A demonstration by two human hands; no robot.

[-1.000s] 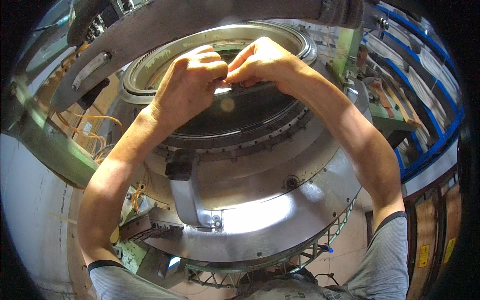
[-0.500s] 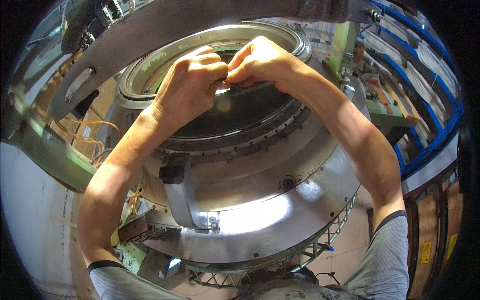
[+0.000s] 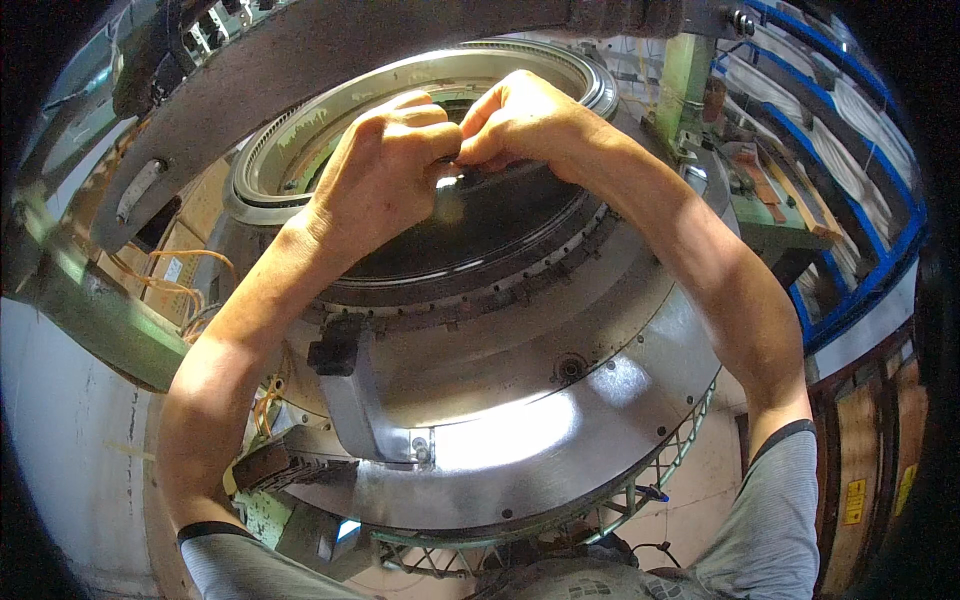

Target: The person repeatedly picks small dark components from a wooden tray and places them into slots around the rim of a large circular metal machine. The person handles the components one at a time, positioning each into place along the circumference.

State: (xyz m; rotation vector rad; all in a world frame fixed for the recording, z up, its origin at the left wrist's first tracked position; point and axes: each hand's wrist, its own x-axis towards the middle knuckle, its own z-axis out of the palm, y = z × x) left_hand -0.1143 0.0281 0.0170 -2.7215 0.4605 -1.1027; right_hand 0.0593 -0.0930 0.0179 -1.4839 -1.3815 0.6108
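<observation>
Both arms reach forward over a large round metal machine [image 3: 480, 370]. My left hand [image 3: 385, 160] is closed, its fingers curled in, above the dark inner disc [image 3: 430, 240]. Close against it, my right hand [image 3: 515, 125] pinches with thumb and forefinger. The fingertips of both hands meet or nearly meet. Whatever lies between them is too small or hidden to make out. Behind the hands runs the pale toothed ring [image 3: 265, 190] around the machine's opening.
A thick metal arm [image 3: 330, 60] arches across the top. A bracket [image 3: 350, 400] rises from the machine's front left. On the right stand a green table [image 3: 770, 235] with wooden strips and a blue rack [image 3: 870, 260] holding white material. Orange cables [image 3: 180, 290] hang at left.
The view has shifted slightly, so the machine and overhead arm sit a little differently. My hands stay together in nearly the same pose.
</observation>
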